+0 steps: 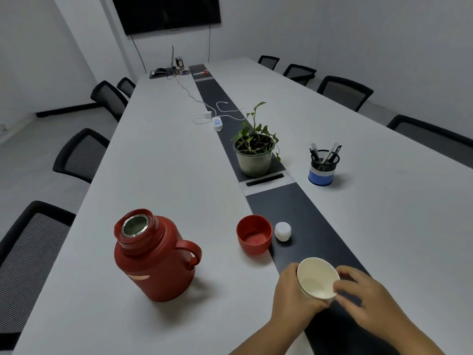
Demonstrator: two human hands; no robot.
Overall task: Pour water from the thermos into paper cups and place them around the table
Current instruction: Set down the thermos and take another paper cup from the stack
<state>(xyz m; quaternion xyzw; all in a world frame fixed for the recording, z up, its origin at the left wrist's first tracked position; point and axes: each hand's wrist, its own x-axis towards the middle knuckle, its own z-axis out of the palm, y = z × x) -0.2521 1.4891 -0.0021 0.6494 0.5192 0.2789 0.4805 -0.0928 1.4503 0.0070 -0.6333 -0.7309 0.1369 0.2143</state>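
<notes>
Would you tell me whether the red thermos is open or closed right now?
Open: the thermos mouth shows bare steel, and its red cap and white stopper sit apart on the table.

A long white conference table [163, 160] with a dark central strip [289, 208] runs the length of a plain white-walled meeting room [358, 29]. Black mesh-backed office chairs [82, 155] are drawn up along both long edges (four visible on each side). A large black wall-mounted screen [166, 14] hangs beyond the table's far end, cables trailing below it. The pale grey floor [23, 155] meets a dark skirting board [66, 110].
</notes>
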